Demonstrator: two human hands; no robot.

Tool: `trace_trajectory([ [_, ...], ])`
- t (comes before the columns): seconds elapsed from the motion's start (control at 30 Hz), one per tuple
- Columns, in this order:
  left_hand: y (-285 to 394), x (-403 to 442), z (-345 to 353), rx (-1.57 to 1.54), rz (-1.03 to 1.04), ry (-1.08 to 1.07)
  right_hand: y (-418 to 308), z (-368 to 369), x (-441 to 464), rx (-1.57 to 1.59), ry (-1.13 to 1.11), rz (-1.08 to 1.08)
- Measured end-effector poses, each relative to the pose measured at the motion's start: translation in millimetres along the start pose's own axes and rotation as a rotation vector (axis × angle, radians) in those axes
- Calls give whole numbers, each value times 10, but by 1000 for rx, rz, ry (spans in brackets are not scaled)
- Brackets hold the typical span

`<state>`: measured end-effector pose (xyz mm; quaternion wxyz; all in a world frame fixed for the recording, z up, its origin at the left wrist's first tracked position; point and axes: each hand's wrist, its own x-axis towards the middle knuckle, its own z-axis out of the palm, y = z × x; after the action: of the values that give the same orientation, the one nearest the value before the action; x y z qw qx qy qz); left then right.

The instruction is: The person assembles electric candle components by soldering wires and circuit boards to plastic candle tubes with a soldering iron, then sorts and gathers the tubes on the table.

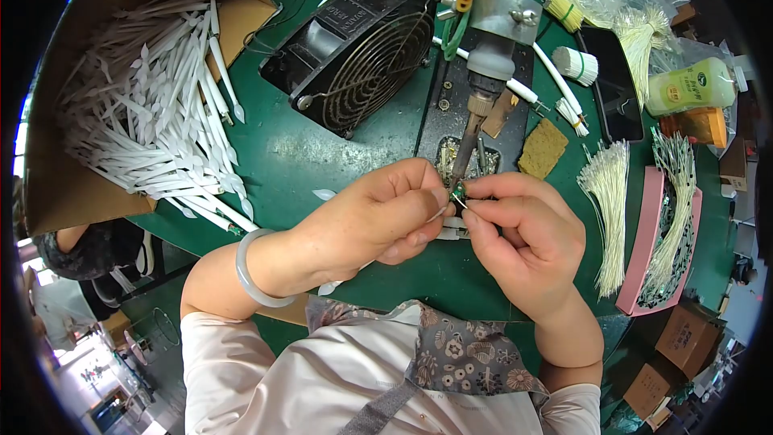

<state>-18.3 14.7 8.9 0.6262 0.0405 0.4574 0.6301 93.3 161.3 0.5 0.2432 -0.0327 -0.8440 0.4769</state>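
Observation:
A soldering iron (475,125) fixed in a metal clamp points down at the middle of the bench. Right at its tip is a small green circuit board (458,192), partly hidden by fingers. My right hand (527,234) pinches the board between thumb and fingertips. From the left, my left hand (390,211) is closed in a pinch on a thin white wire (436,215), whose end lies close to the board. Whether wire and board touch, I cannot tell. Behind my fingers sits a metal tray with solder scraps (445,153).
A black fan (362,56) stands behind my left hand. At left, a cardboard box (241,20) holds many white candle-like sticks (153,105). On the right are a brown sponge (543,149), white wire bundles (605,209), a pink box (640,250), a phone (609,84) and a bottle (692,87).

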Motion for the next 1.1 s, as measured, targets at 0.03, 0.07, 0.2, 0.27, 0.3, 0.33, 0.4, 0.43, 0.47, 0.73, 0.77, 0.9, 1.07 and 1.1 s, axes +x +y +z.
trace_trajectory([
  [0.03, -3, -1, 1, -3, 5, 1, 3, 1, -1, 3, 0, 4],
  [0.07, -4, -4, 1, 0, 8, 0, 0, 1, 0, 3, 2, 4],
  [0.2, -4, -12, -3, -1, 15, -1, -12, 13, 3, 8, 12, 11],
  [0.27, -2, -13, 1, -4, 15, 4, -14, 13, 4, 4, 14, 11],
  [0.3, -1, -16, 8, -3, 13, 11, -14, 12, 4, -1, 13, 9],
  [0.33, -1, -19, 11, -3, 12, 18, -14, 11, 5, -5, 11, 7],
  [0.4, 2, -24, 5, 4, 18, 4, -16, 12, 11, -1, 8, 5],
  [0.43, 3, -24, 2, 6, 20, -3, -16, 12, 13, 0, 7, 4],
  [0.47, 1, -19, -3, 27, 21, -1, -12, 9, 15, -5, -2, 15],
  [0.73, -54, -10, -40, 47, 8, 6, -12, -31, 0, 56, -64, 121],
  [0.77, -53, -11, -39, 48, 5, 3, -4, -29, -1, 61, -62, 111],
  [0.9, -78, -16, -78, 14, -8, -14, 45, -24, -24, 78, -74, 77],
  [1.07, -135, -36, -118, 52, 32, -44, 33, -53, -30, 110, -105, 119],
  [1.1, -176, -45, -159, 112, 76, -65, 15, -82, -31, 116, -108, 150],
])
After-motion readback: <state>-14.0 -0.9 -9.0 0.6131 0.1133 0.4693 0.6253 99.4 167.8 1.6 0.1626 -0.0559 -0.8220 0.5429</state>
